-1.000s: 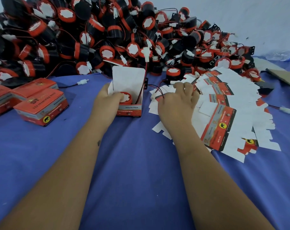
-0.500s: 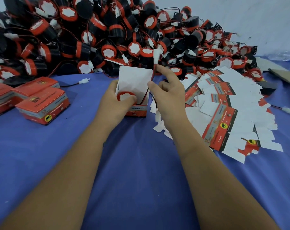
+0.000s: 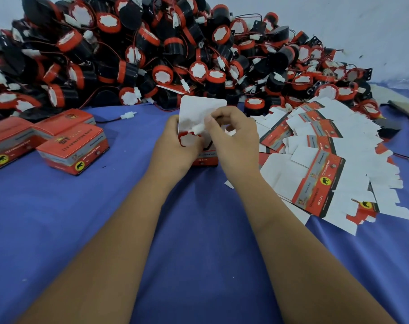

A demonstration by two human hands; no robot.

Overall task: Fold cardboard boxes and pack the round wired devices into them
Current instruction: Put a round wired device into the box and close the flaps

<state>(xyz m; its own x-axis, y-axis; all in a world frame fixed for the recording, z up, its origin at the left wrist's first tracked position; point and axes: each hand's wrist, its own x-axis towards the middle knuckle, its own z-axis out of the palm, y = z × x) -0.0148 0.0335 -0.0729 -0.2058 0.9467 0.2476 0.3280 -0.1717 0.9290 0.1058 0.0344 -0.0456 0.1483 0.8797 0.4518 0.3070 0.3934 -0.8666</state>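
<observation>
At the centre of the frame an open cardboard box (image 3: 204, 157) stands on the blue cloth (image 3: 105, 230), its white lid flap (image 3: 202, 111) upright. The left hand (image 3: 175, 148) is wrapped round the box's left side, grasping it. Inside sits a round wired device (image 3: 188, 139) — red rim, white face up. The right hand (image 3: 233, 139) hovers over the box opening, thumb and forefinger pinching the device's white connector plug (image 3: 196, 129) just above the device.

Across the top of the frame lies a big heap of loose devices (image 3: 175, 54), black bodies with red caps and thin wires. At the left edge stand closed orange boxes (image 3: 73, 150), side by side. On the right — a spread of flat unfolded box blanks (image 3: 327, 164), overlapping one another.
</observation>
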